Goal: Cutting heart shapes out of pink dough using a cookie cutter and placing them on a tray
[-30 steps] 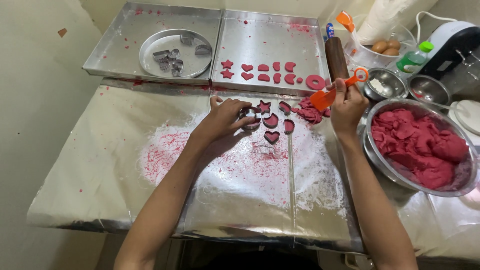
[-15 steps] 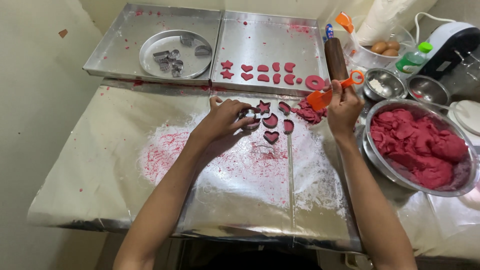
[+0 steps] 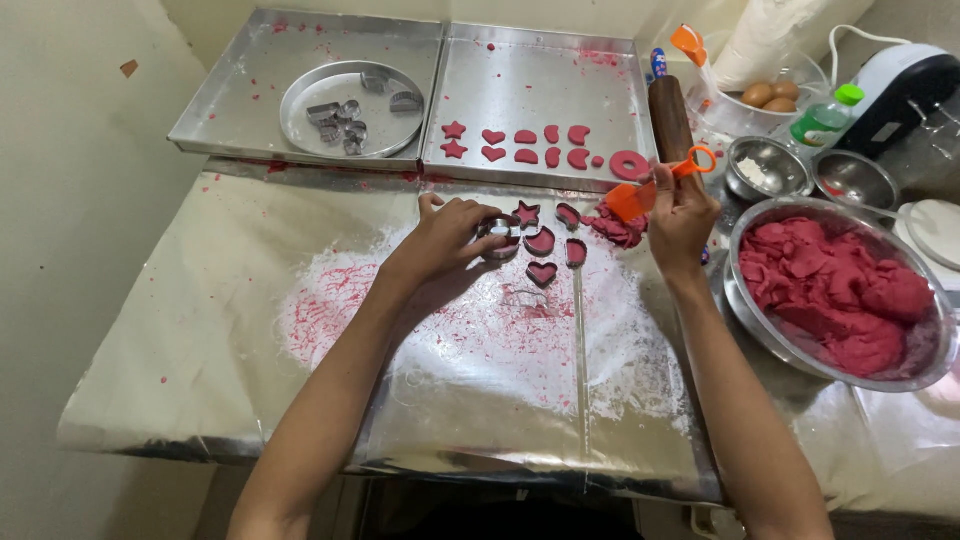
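My left hand (image 3: 440, 240) rests on the floured foil, fingers closed round a small round metal cutter (image 3: 497, 232). Just right of it lie cut red dough shapes (image 3: 541, 241): a star, hearts and curved pieces. My right hand (image 3: 683, 215) holds an orange plastic scraper (image 3: 636, 198) above a small heap of red dough scraps (image 3: 617, 229). Another metal cutter (image 3: 525, 298) lies on the foil nearer to me.
Two metal trays at the back: the left tray (image 3: 240, 110) holds a round pan of cutters (image 3: 345, 105), the right tray (image 3: 560, 90) holds cut red shapes. A rolling pin (image 3: 670, 118), small steel bowls (image 3: 765, 168), eggs (image 3: 770, 95) and a big bowl of red dough (image 3: 835, 295) stand at right.
My right hand has lifted the orange scraper slightly up and back from the dough scraps. My left hand stays on the cutter by the shapes.
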